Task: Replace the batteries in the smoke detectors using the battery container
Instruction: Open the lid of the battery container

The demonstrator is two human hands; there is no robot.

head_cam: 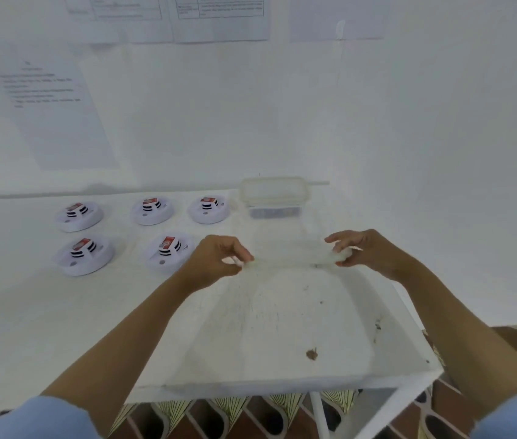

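**Translucent lid held above the counter**

A thin, translucent, oblong lid (292, 256) is pinched at its two ends by the left grip (219, 259) and the right grip (364, 251), fingers curled, over the scuffed white counter (60, 312). Five round white smoke detectors (168, 253) are seen at 10 o'clock. The rounded-rectangular clear plastic battery container (274, 198) stands at 12.

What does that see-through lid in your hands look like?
The thin, translucent whitish plastic lid is long with rounded ends. It is blurred, so no finer detail shows. It is held roughly level over the white table, off the clear plastic battery container standing behind it. The left hand pinches its left end in its fingers. The right hand grips its right end.
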